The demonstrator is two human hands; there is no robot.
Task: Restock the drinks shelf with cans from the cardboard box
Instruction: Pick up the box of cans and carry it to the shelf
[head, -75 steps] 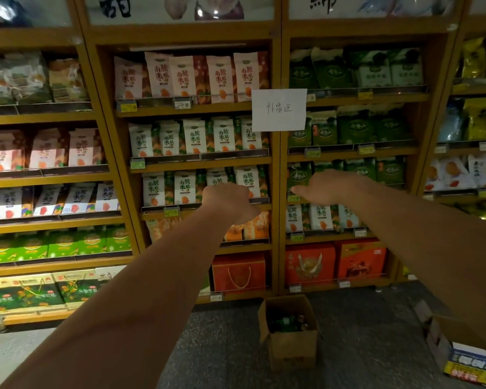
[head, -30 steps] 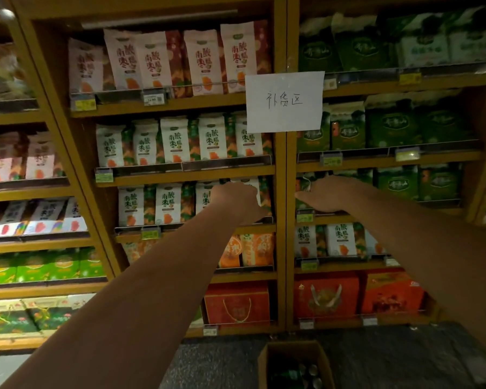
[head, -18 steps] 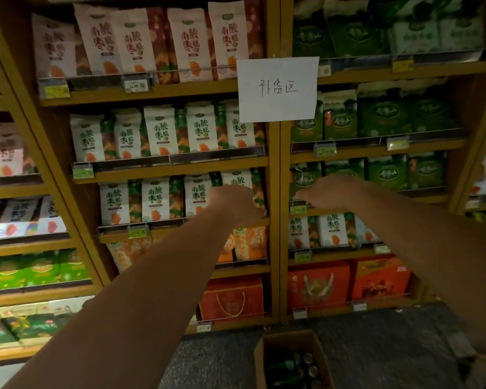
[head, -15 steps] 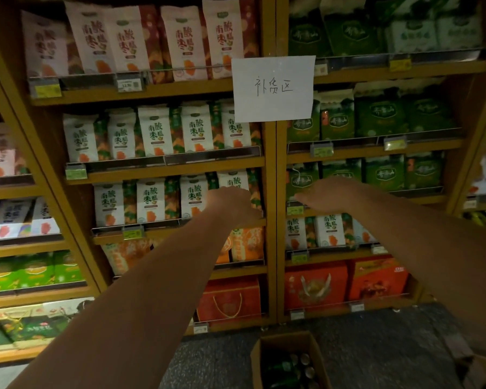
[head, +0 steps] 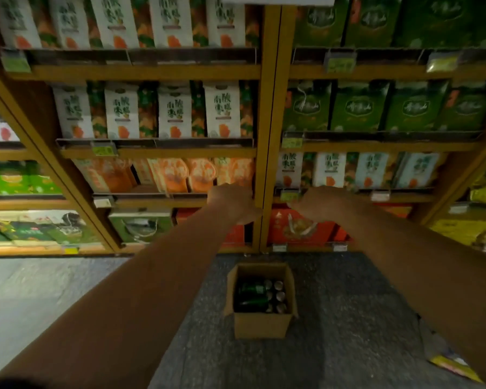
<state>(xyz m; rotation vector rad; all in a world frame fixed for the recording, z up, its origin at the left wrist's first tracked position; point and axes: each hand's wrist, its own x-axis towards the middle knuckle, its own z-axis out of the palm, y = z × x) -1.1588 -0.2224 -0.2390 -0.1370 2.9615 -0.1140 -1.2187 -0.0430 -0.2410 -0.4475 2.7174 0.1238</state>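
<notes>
Cans [head: 260, 294] sit in the open cardboard box [head: 260, 325] on the floor [head: 348, 318] below the shelf [head: 157, 153] — above it the left hand [head: 233, 202] and right hand [head: 317, 203] hover apart, fingers loosely drooped, gripping nothing.

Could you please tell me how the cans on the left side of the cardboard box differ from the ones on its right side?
The left cans lie on their sides, showing green bodies; the right cans stand upright, showing only silvery tops. Both groups sit inside the cardboard box on the floor.
</notes>
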